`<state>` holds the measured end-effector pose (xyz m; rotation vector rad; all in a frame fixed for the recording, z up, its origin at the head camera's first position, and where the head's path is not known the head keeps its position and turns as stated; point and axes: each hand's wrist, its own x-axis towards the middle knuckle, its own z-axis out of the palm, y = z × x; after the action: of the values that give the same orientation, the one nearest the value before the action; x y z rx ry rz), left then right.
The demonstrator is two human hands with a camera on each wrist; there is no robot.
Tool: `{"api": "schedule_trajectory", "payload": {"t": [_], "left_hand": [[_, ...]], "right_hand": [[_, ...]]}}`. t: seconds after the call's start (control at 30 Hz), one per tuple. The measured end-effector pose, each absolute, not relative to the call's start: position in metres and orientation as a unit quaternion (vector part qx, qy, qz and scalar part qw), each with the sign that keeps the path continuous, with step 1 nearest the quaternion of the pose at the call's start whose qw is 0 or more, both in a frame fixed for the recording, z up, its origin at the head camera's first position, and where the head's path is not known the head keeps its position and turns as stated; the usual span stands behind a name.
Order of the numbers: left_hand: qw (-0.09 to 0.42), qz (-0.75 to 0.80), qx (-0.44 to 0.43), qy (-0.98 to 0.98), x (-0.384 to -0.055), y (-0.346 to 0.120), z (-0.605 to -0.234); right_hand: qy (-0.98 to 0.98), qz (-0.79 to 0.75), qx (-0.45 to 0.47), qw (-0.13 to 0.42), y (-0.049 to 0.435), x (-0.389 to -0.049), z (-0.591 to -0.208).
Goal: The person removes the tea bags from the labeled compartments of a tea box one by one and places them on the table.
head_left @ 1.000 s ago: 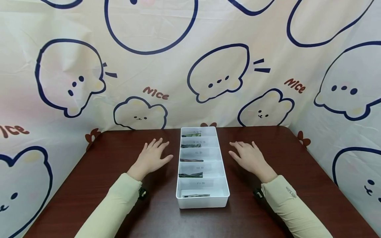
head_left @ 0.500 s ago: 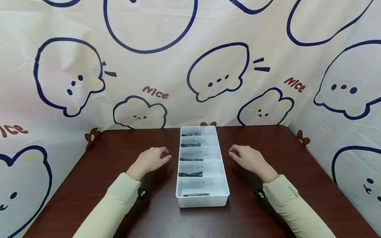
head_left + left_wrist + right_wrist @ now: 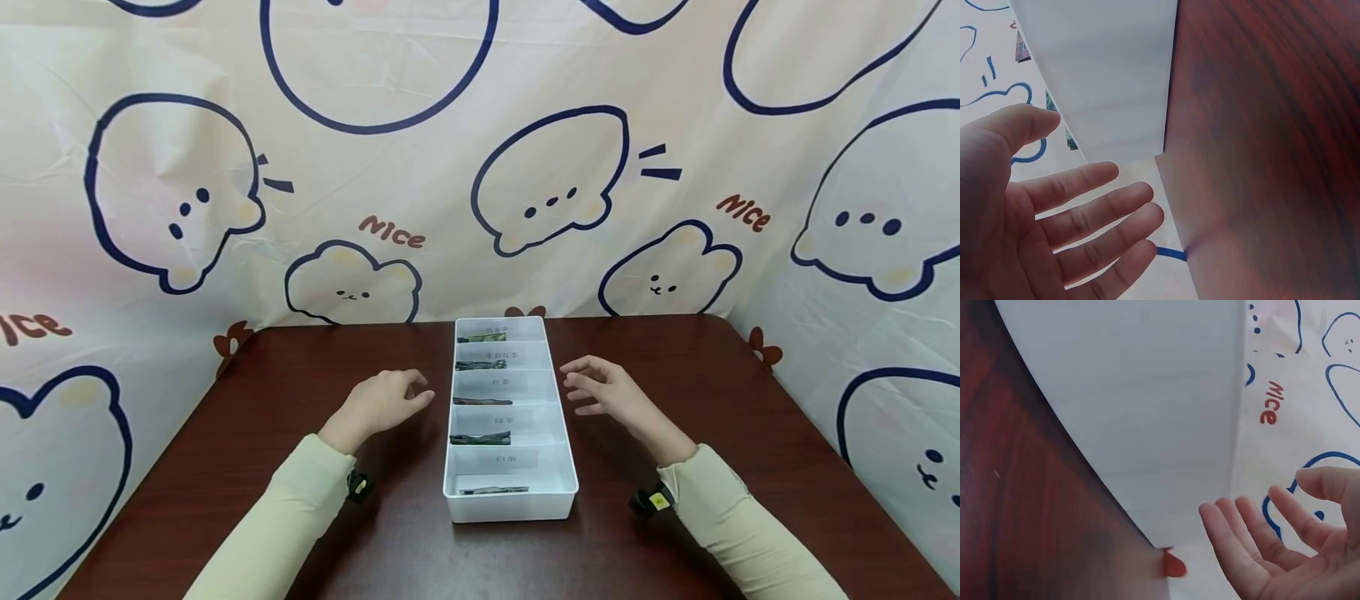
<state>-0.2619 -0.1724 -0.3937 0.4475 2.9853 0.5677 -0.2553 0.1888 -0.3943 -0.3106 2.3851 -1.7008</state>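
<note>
A long white divided box (image 3: 512, 510) stands lengthwise on the table, its several compartments marked with printed tea labels. Each compartment holds flat packets: a pale one (image 3: 493, 491) nearest, then dark green ones (image 3: 480, 438), a brownish one (image 3: 482, 402), and green ones (image 3: 480, 365) farther back. My left hand (image 3: 377, 403) hovers left of the box with fingers loosely bent, holding nothing; in the left wrist view its fingers (image 3: 1094, 215) spread beside the box wall (image 3: 1110, 69). To the right, my right hand (image 3: 618, 398) is empty, fingertips close to the box's right rim.
The dark reddish-brown table (image 3: 247, 467) extends on both sides of the box. Behind it and at both sides hangs a pale cloth (image 3: 442, 183) with cartoon outlines. Each wrist carries a small black device, such as the one on the right (image 3: 651, 502).
Both hands' spread fingers first drew in and bent. Since then my right hand has turned, loosened its fingers and moved left toward the box; the left hand stays nearly still.
</note>
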Motion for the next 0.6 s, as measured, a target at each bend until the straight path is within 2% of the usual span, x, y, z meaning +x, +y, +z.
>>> {"api": "schedule_trajectory", "payload": {"t": [0.23,0.6], "left_hand": [[0.033,0.188,0.146,0.971,-0.262,-0.173,-0.394],[0.038,0.195,0.140,0.970,-0.259,-0.175,-0.393]], "right_hand": [[0.781,-0.607,-0.095,0.115,0.181,-0.253,-0.406],[0.788,-0.604,-0.069,0.092,0.171,-0.251,-0.415]]}}
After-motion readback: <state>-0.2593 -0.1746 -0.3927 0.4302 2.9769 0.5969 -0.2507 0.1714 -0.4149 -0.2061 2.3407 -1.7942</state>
